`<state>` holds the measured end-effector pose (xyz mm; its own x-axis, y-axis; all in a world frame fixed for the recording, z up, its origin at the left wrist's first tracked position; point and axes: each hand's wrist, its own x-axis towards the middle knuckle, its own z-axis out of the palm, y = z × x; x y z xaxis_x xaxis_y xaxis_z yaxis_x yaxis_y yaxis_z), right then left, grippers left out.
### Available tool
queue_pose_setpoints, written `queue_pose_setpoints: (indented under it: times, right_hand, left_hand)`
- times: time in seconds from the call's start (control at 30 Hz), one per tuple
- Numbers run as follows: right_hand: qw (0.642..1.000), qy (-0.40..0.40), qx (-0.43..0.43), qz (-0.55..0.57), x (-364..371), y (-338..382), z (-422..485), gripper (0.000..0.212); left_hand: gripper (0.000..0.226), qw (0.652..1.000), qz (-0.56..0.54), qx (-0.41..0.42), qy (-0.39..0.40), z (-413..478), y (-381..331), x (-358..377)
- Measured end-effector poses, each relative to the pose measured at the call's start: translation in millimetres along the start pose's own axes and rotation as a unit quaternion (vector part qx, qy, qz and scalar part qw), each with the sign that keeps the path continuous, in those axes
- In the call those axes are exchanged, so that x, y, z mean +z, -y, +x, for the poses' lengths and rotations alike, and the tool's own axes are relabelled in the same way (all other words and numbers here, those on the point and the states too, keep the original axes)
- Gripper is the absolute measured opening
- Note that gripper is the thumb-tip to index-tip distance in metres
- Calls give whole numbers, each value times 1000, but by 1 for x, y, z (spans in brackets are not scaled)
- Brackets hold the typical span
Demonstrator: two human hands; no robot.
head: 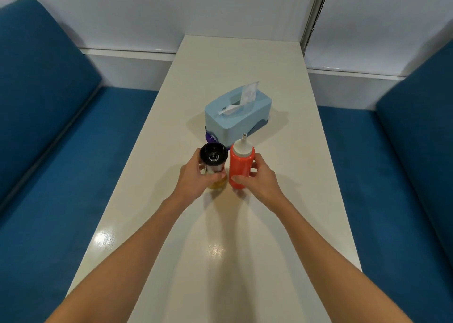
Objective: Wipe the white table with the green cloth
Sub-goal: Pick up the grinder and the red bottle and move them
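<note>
The long white table point(245, 237) runs away from me between two blue benches. My left hand point(195, 181) is wrapped around a glass bottle with a black cap point(212, 162) holding yellow liquid. My right hand point(258, 179) grips a red squeeze bottle with a white nozzle point(241, 163). Both bottles stand side by side near the table's middle, almost touching. No green cloth is in view.
A light blue tissue box point(239, 113) with a tissue sticking up sits just behind the bottles, a small purple object point(210, 137) at its near corner. Blue benches point(61, 175) flank the table on both sides. A white wall stands at the far end.
</note>
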<state>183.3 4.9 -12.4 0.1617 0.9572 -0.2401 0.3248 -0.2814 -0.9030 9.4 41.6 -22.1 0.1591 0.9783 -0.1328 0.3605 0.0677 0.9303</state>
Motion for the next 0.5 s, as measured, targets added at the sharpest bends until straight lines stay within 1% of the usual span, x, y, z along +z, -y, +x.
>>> queue_pose_setpoints:
  times: [0.1, 0.13, 0.17, 0.2, 0.27, 0.33, 0.4, 0.5]
  right_hand:
    - [1000, 22, 7, -2, -5, -5, 1, 72]
    - [999, 38, 15, -13, -10, -6, 2, 78]
    - [998, 50, 23, -24, -18, -8, 4, 84]
    - [998, 50, 33, -33, -28, -8, 7, 87]
    - [998, 14, 48, -48, -53, -5, 14, 80]
    - [996, -30, 52, -65, -80, 4, 27, 67]
    - [995, -54, 49, -69, -102, 16, 47, 56]
    - [993, -79, 30, -89, -117, 38, 84, 48]
  left_hand:
    - [98, 995, -3, -39, 96, 2, 6, -14]
    - [104, 992, -6, -65, 112, 1, 6, -22]
    - [104, 989, -12, -97, 111, 1, 5, -31]
    - [98, 987, -19, -125, 98, 3, 4, -42]
    - [78, 988, -11, -144, 51, 8, 2, -66]
    - [57, 990, 21, -140, 9, 21, -3, -83]
    - [39, 991, 26, -129, -14, 38, -13, -90]
    - [28, 993, 15, -114, -22, 68, -36, -83]
